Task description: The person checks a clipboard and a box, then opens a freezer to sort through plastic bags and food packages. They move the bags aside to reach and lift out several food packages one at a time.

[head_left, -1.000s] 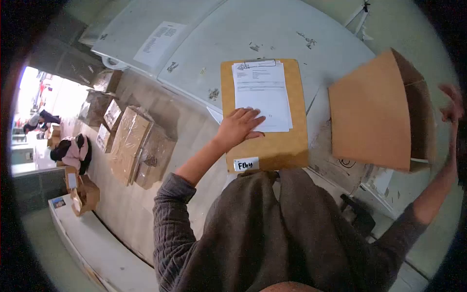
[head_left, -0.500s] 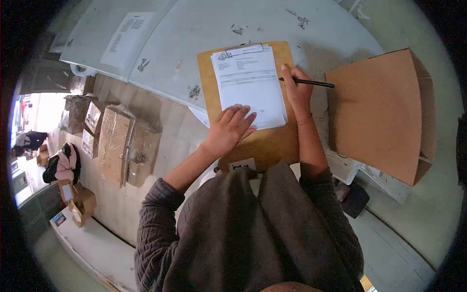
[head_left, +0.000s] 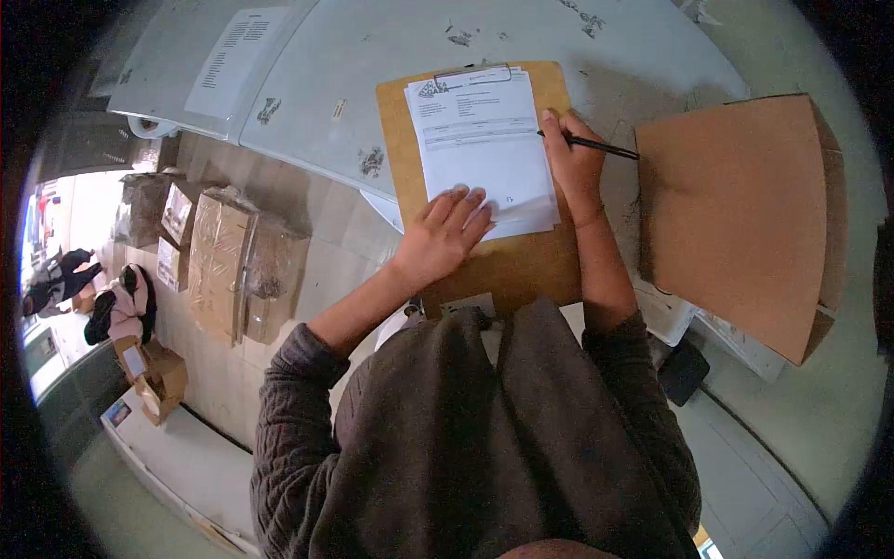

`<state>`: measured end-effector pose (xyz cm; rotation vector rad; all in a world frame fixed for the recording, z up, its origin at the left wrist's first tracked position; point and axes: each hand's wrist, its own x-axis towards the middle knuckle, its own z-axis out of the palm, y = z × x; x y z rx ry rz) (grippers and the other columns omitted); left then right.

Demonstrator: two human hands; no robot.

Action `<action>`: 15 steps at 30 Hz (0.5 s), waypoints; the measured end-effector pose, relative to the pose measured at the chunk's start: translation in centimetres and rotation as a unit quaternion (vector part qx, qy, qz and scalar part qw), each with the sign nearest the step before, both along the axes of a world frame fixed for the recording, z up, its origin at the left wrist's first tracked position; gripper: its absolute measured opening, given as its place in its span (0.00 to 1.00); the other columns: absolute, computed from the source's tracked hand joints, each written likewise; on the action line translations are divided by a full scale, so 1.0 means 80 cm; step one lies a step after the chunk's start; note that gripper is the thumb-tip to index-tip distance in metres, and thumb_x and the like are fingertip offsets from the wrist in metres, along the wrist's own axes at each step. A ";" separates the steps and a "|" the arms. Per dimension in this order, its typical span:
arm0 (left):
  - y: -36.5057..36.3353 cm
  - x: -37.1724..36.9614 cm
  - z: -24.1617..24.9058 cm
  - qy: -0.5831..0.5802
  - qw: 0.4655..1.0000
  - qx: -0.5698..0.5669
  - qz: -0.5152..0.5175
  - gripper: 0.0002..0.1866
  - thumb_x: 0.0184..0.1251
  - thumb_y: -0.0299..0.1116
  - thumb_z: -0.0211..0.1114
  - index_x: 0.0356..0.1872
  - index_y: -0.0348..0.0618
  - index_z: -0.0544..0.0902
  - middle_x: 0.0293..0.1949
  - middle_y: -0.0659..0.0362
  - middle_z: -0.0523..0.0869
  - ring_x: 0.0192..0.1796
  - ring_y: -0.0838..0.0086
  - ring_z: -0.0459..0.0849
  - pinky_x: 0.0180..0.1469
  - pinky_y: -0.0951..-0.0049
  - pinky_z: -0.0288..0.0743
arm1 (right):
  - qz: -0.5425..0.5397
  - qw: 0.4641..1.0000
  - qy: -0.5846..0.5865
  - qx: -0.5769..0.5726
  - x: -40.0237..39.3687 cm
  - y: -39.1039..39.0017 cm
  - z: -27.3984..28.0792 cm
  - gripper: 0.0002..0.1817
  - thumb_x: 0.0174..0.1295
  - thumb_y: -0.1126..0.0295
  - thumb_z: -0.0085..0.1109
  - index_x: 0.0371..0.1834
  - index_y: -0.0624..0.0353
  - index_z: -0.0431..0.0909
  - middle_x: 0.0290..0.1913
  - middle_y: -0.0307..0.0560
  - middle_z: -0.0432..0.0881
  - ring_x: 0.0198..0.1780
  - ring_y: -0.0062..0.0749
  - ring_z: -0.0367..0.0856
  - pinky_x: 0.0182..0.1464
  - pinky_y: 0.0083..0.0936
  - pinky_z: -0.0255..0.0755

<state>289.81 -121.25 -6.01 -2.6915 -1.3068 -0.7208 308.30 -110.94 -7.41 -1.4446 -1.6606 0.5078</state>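
Two hands: we see the left hand on the lower part of the stacked sheets and the right hand at their right edge.
Left fingers: slightly apart and laid over the paper, gripping nothing; we judge that they press the pages steady.
Right fingers: clamped on a black pen, its tip pointing left over the page; we cannot tell whether it touches. We read the hold as a writing grip.
Metal clip: at the top of the clipboard, presumably so that the far end of the pages cannot slip.
Clipboard: brown, slightly tilted, its upper part over the white table and its lower edge by the dark clothing, probably for easy reach; we cannot tell what bears that lower end.
Stacked sheets: white, edges slightly out of line, with a dark logo, small print and a banded table row above a mostly blank lower half.
Cardboard box: brown, right of the clipboard and apart from it, which leaves the writing arm room, we judge.
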 end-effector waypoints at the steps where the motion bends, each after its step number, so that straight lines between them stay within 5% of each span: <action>1: 0.000 0.000 0.002 0.001 1.000 -0.001 0.000 0.11 0.50 0.36 0.56 0.34 0.44 0.74 0.39 0.58 0.75 0.44 0.69 0.71 0.44 0.74 0.68 | -0.023 0.997 0.076 -0.022 -0.001 -0.004 0.003 0.14 0.50 0.67 0.54 0.13 0.61 0.66 0.11 0.41 0.67 0.12 0.23 0.64 0.16 0.21 0.58; 6: 0.038 -0.014 0.026 0.006 0.992 -0.125 0.025 0.06 0.53 0.36 0.53 0.27 0.46 0.69 0.19 0.61 0.75 0.23 0.71 0.77 0.23 0.72 0.70 | -0.106 0.915 0.372 -0.115 0.009 -0.004 0.016 0.14 0.53 0.65 0.52 0.14 0.57 0.65 0.11 0.36 0.67 0.11 0.15 0.60 0.12 0.12 0.54; 8: 0.077 -0.025 0.049 0.049 0.996 -0.038 0.069 0.08 0.57 0.39 0.49 0.27 0.48 0.69 0.14 0.60 0.74 0.15 0.70 0.75 0.14 0.71 0.66 | -0.100 0.907 0.392 -0.117 0.011 -0.002 0.019 0.14 0.53 0.65 0.52 0.14 0.58 0.65 0.11 0.36 0.66 0.11 0.15 0.60 0.12 0.12 0.54; 12: 0.164 -0.043 0.093 0.077 0.985 0.044 0.146 0.13 0.58 0.47 0.46 0.28 0.50 0.70 0.13 0.59 0.74 0.16 0.63 0.75 0.14 0.66 0.66 | -0.114 0.909 0.385 -0.112 0.013 -0.001 0.015 0.14 0.53 0.66 0.52 0.14 0.58 0.64 0.10 0.37 0.65 0.10 0.16 0.60 0.11 0.12 0.53; 13: 0.179 -0.044 0.110 0.121 0.976 0.006 0.183 0.12 0.57 0.46 0.50 0.32 0.51 0.73 0.18 0.57 0.78 0.20 0.66 0.78 0.21 0.68 0.70 | -0.112 0.909 0.386 -0.115 0.012 -0.001 0.015 0.14 0.53 0.66 0.52 0.14 0.58 0.64 0.10 0.37 0.65 0.10 0.16 0.60 0.11 0.12 0.53; 14: 0.194 -0.037 0.140 0.087 0.966 -0.150 0.193 0.15 0.56 0.42 0.51 0.37 0.40 0.72 0.27 0.48 0.77 0.31 0.61 0.77 0.33 0.66 0.69 | -0.104 0.909 0.388 -0.113 0.013 -0.002 0.016 0.14 0.53 0.65 0.52 0.14 0.58 0.64 0.10 0.37 0.65 0.10 0.16 0.60 0.11 0.12 0.52; 15: 0.202 -0.041 0.140 0.088 0.965 -0.150 0.195 0.15 0.56 0.42 0.51 0.37 0.40 0.72 0.27 0.48 0.77 0.31 0.61 0.77 0.33 0.66 0.69 | -0.096 0.909 0.390 -0.111 0.013 -0.001 0.017 0.14 0.53 0.65 0.52 0.14 0.58 0.64 0.10 0.37 0.65 0.10 0.17 0.59 0.11 0.13 0.52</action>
